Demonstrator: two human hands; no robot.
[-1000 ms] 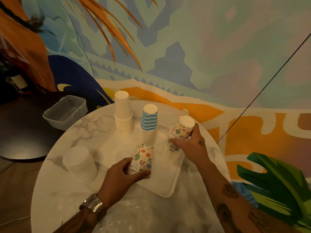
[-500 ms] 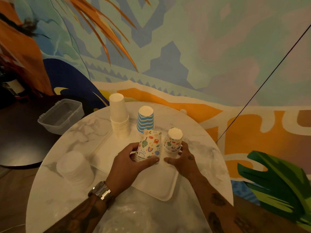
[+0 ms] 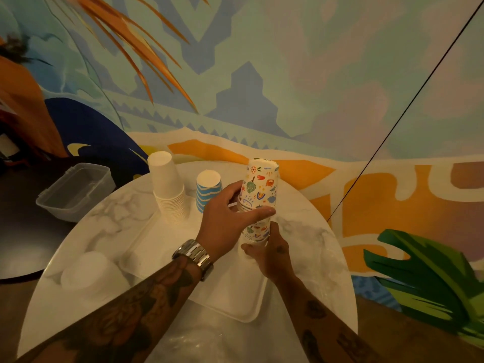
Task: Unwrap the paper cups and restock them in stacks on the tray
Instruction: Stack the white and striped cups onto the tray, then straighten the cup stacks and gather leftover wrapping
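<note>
Marble-patterned and round, the table carries a white tray with three stacks of upside-down paper cups. At the tray's far left stands a plain white stack, and just beside it a blue-striped stack. Nearer the right side is the stack with colourful doodle prints, and both hands are on it. The left hand, a metal watch on its wrist, wraps the upper cups, thumb across the front and fingers curled behind. The right hand cups the stack's lower end from the near side, fingers closed around the rims; I cannot tell whether that end touches the tray. A pile of white lids sits on the table left of the tray. Crumpled clear wrap lies at the near edge. A clear plastic box rests on the dark surface beyond, to the left.
</note>
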